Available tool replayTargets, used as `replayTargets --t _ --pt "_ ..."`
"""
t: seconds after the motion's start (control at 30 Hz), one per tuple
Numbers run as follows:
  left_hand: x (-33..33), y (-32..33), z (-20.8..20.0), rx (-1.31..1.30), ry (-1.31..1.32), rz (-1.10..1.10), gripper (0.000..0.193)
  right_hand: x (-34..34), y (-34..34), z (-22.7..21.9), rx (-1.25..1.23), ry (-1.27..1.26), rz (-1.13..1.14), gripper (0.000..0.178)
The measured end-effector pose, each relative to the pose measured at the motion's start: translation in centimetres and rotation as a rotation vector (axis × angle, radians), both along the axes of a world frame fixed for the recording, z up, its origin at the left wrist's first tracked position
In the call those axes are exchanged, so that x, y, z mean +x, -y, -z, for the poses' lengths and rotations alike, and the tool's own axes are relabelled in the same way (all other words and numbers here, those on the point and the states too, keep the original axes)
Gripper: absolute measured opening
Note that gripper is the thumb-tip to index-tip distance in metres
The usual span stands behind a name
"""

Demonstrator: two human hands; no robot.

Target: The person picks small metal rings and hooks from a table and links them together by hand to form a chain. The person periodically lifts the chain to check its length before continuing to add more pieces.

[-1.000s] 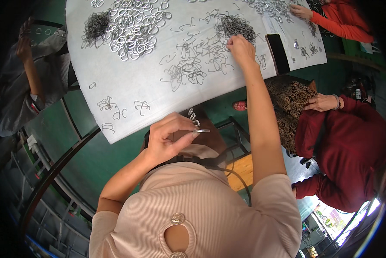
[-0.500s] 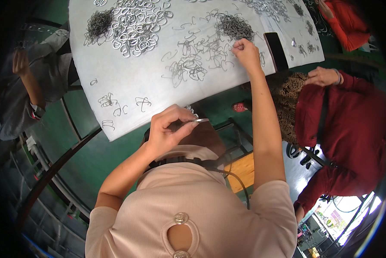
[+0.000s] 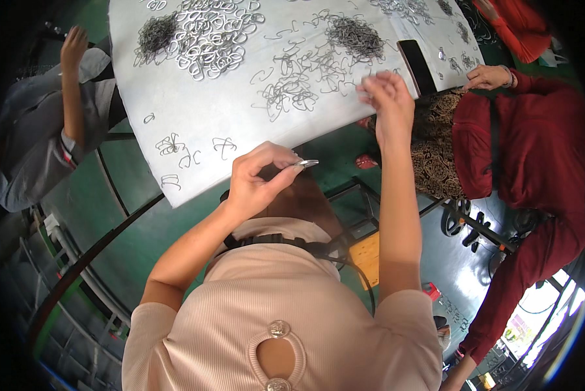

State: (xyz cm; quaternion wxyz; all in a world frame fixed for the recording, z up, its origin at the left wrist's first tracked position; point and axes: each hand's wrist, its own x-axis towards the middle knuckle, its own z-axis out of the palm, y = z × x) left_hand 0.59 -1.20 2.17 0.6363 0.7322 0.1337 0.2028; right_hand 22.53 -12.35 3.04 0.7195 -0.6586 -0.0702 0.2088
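My left hand [image 3: 263, 179] is in front of the table's near edge, thumb and fingers pinched on a shiny silver metal ring [image 3: 311, 163], seen nearly edge-on. Over the near edge, further right, my right hand [image 3: 389, 98] is raised with its fingers bent and apart. Motion blurs its fingertips, and I make out nothing between them. Just left of it, thin bent wire pieces [image 3: 292, 94] lie scattered on the white-covered table [image 3: 240, 117]. Behind them sits a dense dark heap of similar wire pieces [image 3: 354, 38].
Flat silver rings [image 3: 214, 42] form a heap at the far left, beside another dark wire heap [image 3: 157, 36]. A few wire pieces [image 3: 170, 144] lie near the left corner. A black phone [image 3: 417, 68] rests at right. Co-workers sit left and right, one in dark red [image 3: 533, 150].
My right hand has drawn back from the scattered wires toward me and to the right, its pinched fingers spreading. My left hand keeps hold of the ring, slightly higher in view.
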Motion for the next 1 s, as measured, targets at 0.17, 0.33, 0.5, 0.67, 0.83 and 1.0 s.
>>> replayTargets --t 0.17,0.33,0.5,0.67,0.83,1.0 --pt "-0.3 0.1 0.1 -0.032 -0.004 -0.019 0.010 -10.5 3.3 -4.2 0.044 -0.100 -0.138 0.020" --pt "-0.3 0.3 0.4 -0.056 0.031 0.012 0.010 -14.3 3.4 -3.8 0.092 -0.120 -0.031 0.018" --pt "-0.8 0.4 1.6 -0.129 0.092 0.048 0.013 -15.3 2.7 -3.5 0.090 0.087 0.061 0.018" --pt "0.1 -3.8 4.4 0.058 -0.024 -0.011 0.020 -16.4 2.8 -2.9 0.134 0.363 -0.003 0.025" --pt "4.8 -14.2 9.0 0.568 -0.329 -0.350 0.019 -16.4 3.0 -2.8 0.035 0.489 -0.059 0.024" --pt "7.9 -18.5 11.0 1.024 -0.399 -0.324 0.017 -16.2 3.4 -2.6 -0.019 0.492 -0.091 0.024"
